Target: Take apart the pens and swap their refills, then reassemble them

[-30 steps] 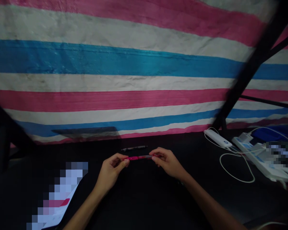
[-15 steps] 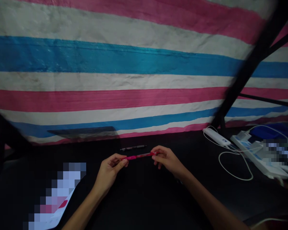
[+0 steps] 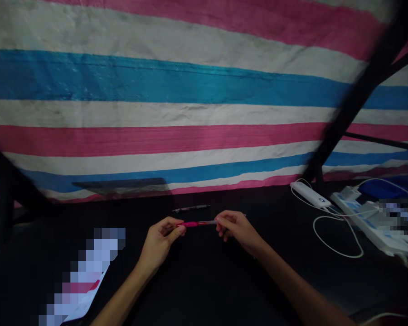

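A pink pen (image 3: 192,224) with a clear section lies level between my two hands above the black table. My left hand (image 3: 163,235) pinches its pink left end between thumb and fingers. The fingers of my right hand (image 3: 231,226) are closed on the clear right end, and a small tip shows just past them. Behind the pink pen, a dark pen (image 3: 191,208) rests on the table, touched by neither hand.
At the left lies a lit, partly blurred screen (image 3: 85,290). A white power bank (image 3: 311,194), cables and a white power strip (image 3: 370,226) are at the right. Black frame bars (image 3: 347,113) stand before a striped sheet (image 3: 190,86).
The view has shifted slightly. At the pen's right end, my right hand now covers the part that showed pink-red before, and more of the clear section shows beside the fingers.
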The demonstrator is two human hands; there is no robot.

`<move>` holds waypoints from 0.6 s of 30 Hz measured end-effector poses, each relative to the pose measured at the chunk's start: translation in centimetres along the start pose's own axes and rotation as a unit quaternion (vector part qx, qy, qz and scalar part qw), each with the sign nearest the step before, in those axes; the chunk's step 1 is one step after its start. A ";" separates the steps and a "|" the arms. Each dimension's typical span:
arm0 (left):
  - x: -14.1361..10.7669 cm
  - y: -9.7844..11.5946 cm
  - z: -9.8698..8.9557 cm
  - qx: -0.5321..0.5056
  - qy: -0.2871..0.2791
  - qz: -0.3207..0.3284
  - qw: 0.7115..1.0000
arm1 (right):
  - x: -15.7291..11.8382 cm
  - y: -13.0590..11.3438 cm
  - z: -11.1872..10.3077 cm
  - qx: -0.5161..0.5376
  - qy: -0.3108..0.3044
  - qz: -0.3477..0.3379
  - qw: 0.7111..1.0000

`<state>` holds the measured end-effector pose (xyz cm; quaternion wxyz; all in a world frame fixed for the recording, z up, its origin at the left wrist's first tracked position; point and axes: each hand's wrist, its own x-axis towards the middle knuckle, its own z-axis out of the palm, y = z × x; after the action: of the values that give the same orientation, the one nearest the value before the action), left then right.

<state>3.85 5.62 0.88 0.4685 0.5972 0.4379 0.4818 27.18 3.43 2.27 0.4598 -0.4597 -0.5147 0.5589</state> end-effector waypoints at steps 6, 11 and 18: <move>0.0 0.0 0.0 0.010 0.002 0.004 1.000 | 0.1 0.4 0.0 0.036 0.001 -0.003 0.999; 0.0 0.0 0.1 0.015 0.000 0.005 1.000 | 0.3 0.6 0.1 -0.001 0.014 0.013 1.000; 0.0 0.1 0.1 0.002 -0.011 0.003 1.000 | 0.3 0.6 0.2 0.024 0.039 -0.061 0.997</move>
<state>3.92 5.56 1.02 0.4707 0.6043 0.4321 0.4760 26.91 3.69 1.69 0.5236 -0.4376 -0.5098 0.5238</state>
